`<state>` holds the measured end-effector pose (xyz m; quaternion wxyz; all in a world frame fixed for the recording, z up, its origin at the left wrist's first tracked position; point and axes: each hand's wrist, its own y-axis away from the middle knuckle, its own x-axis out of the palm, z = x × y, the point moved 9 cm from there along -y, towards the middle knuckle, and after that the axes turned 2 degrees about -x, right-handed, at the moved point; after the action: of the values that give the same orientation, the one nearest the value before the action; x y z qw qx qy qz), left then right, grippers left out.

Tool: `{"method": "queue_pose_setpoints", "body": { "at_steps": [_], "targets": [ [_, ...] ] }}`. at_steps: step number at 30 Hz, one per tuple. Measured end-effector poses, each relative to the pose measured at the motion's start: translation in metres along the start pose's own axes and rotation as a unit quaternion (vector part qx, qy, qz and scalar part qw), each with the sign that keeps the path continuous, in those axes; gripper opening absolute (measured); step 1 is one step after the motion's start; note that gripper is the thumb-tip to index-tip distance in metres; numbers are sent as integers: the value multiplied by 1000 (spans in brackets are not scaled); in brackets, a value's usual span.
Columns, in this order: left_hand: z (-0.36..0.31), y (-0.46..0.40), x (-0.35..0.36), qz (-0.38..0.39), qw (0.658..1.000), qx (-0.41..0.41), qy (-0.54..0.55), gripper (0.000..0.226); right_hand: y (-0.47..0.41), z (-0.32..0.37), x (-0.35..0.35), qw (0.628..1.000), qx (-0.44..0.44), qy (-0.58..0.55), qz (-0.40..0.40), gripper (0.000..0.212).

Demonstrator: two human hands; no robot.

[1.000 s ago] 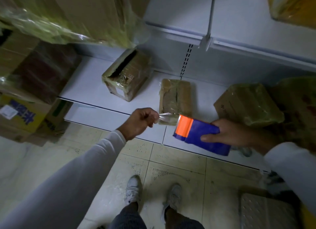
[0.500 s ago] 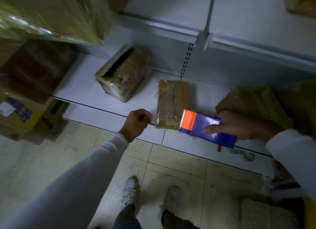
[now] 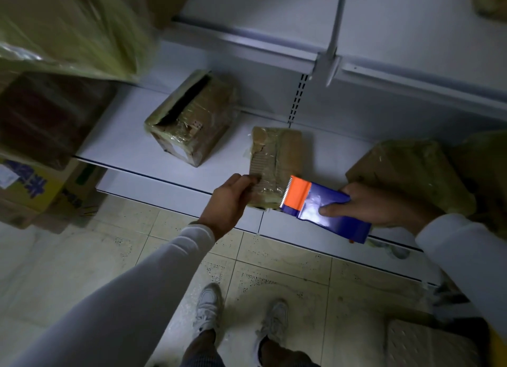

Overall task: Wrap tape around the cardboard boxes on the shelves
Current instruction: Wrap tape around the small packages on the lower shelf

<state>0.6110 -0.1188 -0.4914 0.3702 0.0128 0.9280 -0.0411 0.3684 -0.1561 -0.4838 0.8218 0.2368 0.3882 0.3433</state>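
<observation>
We see three tape-wrapped cardboard boxes on the white shelf (image 3: 131,152). The flat box (image 3: 277,158) lies at the front edge near the middle, long side running front to back, glossy film over its torn corrugated top. The taller box (image 3: 192,122) sits to its left, turned at an angle, a dark gap along its top. The third box (image 3: 411,172) sits towards the right end. The blue tape dispenser (image 3: 326,210), orange at its toothed end, meets the flat box's front right corner.

head | looks steeply down | shelf (image 3: 131,152) close below
</observation>
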Motion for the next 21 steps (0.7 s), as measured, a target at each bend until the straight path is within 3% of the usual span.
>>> {"method": "queue_pose_setpoints", "body": {
  "at_steps": [4,9,12,15,18,21],
  "targets": [
    [3,-4,1,28,999,19,-22,36,1,1,1,1000,6,2,-1,43],
    [-13,-18,-4,24,973,119,-195,89,0,3,6,1000,11,16,-11,36],
    [-30,-38,21,115,928,238,-262,84,-3,2,9,999,9,25,-21,43],
    [-27,-46,49,205,889,277,-302,71,-3,-1,12,1000,1,13,-27,43],
    [-23,-45,52,212,881,289,-308,66,0,-3,17,1000,-11,-22,-20,45],
    [-18,-44,50,222,868,307,-322,63,6,-3,19,998,-36,-52,1,63]
  ]
}}
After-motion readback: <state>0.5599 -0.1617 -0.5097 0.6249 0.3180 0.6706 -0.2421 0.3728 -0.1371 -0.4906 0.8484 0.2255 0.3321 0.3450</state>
